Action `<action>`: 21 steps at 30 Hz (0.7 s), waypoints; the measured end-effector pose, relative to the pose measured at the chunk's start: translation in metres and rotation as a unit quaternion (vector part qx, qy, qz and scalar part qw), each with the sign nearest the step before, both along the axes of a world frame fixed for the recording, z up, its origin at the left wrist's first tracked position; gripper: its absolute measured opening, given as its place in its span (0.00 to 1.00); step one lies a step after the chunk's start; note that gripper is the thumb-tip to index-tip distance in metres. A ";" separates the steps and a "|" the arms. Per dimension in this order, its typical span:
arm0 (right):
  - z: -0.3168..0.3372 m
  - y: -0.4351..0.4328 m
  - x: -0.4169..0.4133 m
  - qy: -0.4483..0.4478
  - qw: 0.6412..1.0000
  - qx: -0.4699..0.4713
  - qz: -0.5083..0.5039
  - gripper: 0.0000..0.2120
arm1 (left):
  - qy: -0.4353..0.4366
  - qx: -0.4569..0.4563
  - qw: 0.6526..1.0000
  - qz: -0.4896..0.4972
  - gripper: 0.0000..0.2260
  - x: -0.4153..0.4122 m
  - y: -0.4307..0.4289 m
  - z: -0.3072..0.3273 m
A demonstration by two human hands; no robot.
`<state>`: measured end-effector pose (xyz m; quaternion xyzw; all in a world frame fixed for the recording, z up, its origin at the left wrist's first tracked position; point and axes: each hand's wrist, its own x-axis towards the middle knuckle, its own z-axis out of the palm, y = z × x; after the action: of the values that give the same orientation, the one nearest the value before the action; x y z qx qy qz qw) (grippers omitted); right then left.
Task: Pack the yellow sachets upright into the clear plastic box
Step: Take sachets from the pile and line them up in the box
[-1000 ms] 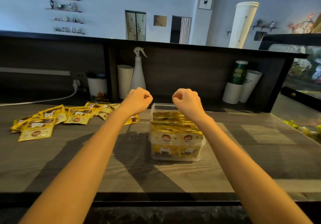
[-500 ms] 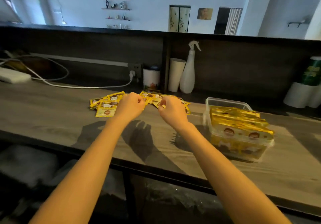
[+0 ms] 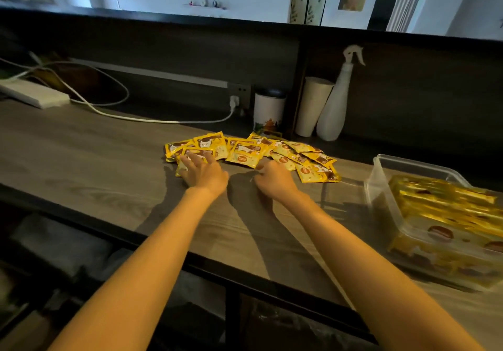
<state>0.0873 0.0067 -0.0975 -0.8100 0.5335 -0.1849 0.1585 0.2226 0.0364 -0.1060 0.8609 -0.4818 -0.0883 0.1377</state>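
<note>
Several loose yellow sachets (image 3: 245, 153) lie flat in a spread pile on the wooden counter (image 3: 81, 154), just beyond both hands. My left hand (image 3: 204, 172) rests on the pile's left end, fingers spread over a sachet. My right hand (image 3: 273, 178) is at the pile's near edge with its fingers curled; whether it grips a sachet is hidden. The clear plastic box (image 3: 381, 184) stands at the right, apart from both hands, with rows of yellow sachets upright inside it.
Against the dark back panel stand a white spray bottle (image 3: 333, 114), a paper cup stack (image 3: 313, 108) and a white canister (image 3: 268, 112). A white cable (image 3: 114, 111) runs from a wall socket to a power strip (image 3: 35, 96) at far left.
Both hands went from closed fists above the box leftward to the loose pile; the left hand has opened onto the sachets. The view swung left, so the box now sits at the right.
</note>
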 end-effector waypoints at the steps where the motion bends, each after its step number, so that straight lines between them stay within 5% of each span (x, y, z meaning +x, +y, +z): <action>1: -0.001 -0.002 0.006 0.002 1.000 0.002 0.006 0.14 | 0.003 0.007 1.000 0.012 0.32 0.004 -0.001 -0.002; 9: -0.004 -0.007 0.022 0.000 1.000 0.003 0.015 0.15 | -0.005 -0.047 0.999 0.025 0.27 0.027 -0.010 -0.012; 17: 0.000 -0.012 0.012 -0.002 0.996 -0.021 0.083 0.30 | 0.120 -0.059 0.962 -0.239 0.37 0.017 0.006 0.005; 21: 0.004 -0.011 0.008 0.061 0.986 0.070 0.138 0.26 | 0.196 -0.038 0.935 -0.294 0.38 0.011 0.011 0.008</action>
<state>0.0951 -0.0045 -0.0938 -0.8727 0.4367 -0.0734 0.2058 0.2340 0.0477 -0.0981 0.6402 -0.6799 -0.2735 0.2303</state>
